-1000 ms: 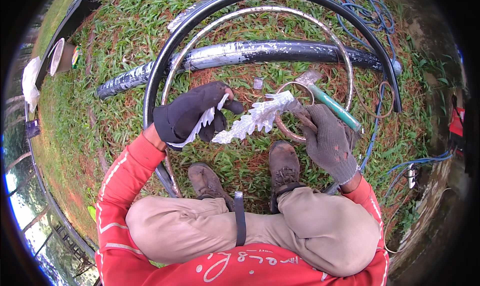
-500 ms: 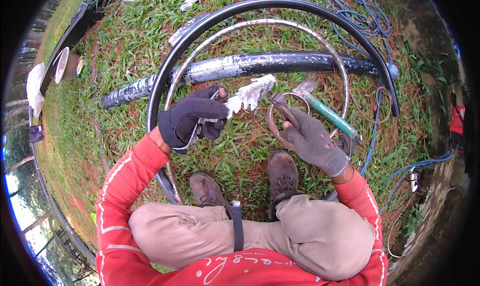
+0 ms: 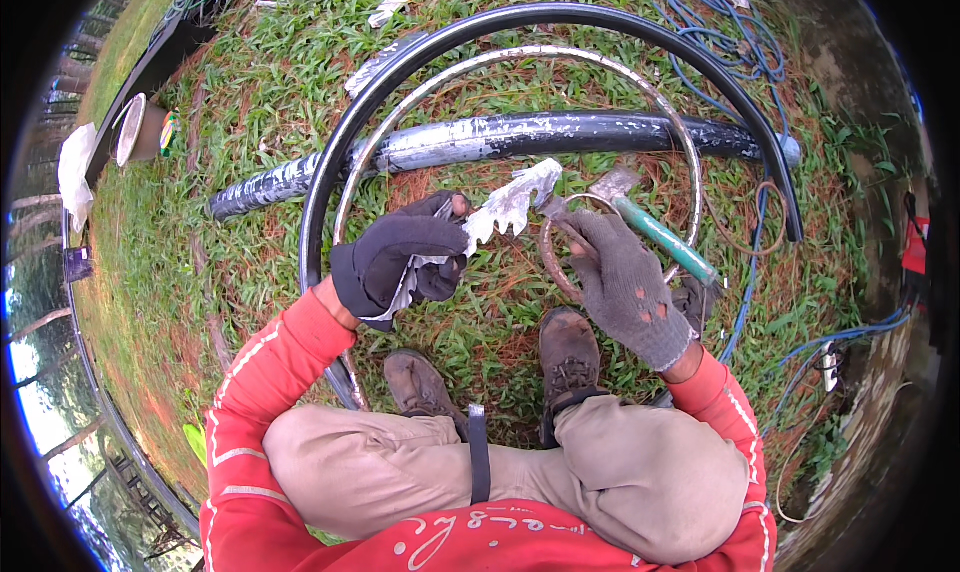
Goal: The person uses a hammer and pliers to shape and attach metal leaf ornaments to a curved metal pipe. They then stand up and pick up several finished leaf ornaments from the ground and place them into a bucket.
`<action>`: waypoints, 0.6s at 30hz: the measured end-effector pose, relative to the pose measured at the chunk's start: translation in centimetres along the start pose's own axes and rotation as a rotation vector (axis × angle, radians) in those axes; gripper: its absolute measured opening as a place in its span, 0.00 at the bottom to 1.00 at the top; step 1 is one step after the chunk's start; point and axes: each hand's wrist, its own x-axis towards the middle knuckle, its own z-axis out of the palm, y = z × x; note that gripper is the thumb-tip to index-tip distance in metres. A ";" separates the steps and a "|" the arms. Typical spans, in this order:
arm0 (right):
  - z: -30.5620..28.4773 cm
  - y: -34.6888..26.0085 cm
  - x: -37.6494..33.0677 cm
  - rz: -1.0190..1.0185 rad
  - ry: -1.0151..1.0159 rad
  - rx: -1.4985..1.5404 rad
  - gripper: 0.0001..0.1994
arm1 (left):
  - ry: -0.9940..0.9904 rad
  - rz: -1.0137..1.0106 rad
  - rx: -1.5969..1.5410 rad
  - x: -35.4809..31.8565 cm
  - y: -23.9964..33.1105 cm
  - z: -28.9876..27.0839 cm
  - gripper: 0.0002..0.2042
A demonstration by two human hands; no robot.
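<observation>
My left hand, in a black glove, grips a white jagged strip with torn edges, held out to the right. My right hand, in a grey glove with holes, pinches the far end of that strip and touches a small rusty wire ring. A hammer with a green handle lies on the grass just beyond my right hand. Both hands hover over the grass inside a thin metal hoop, above my two shoes.
A large black tyre-like hoop rings the metal one. A long dark pipe with white smears crosses behind the hands. Blue cable coils at the upper right. A round container and white cloth sit at the left.
Both hands and the white strip have shifted up and to the right. My right hand has closed in on the strip's far end near the rusty ring.
</observation>
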 end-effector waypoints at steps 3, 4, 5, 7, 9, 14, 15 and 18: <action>-0.3 -0.5 0.4 0.001 -0.001 -0.046 0.25 | 0.031 0.001 -0.012 -0.2 -0.2 0.1 0.14; -0.2 -0.6 0.5 -0.001 -0.003 -0.045 0.25 | 0.033 0.003 -0.014 -0.3 -0.2 0.0 0.14; -0.1 -0.6 0.4 -0.005 0.021 -0.071 0.25 | 0.020 -0.005 -0.011 -0.4 -0.1 -0.1 0.15; -0.1 -0.8 0.4 -0.011 0.044 -0.096 0.25 | 0.007 -0.012 -0.010 -0.5 -0.1 -0.2 0.15; 0.0 -1.0 0.4 0.001 0.063 -0.181 0.25 | 0.018 -0.042 -0.003 -0.5 0.0 0.1 0.15; 0.0 -0.8 0.4 -0.003 0.047 -0.188 0.22 | 0.019 -0.028 -0.005 -0.6 -0.4 -0.3 0.16; 0.0 -0.8 0.4 0.016 0.012 -0.221 0.20 | 0.049 -0.013 0.015 -0.6 -0.4 -0.2 0.16; 0.2 -0.2 0.2 -0.053 0.020 -0.245 0.16 | 0.069 0.011 0.056 -0.9 -0.1 0.2 0.16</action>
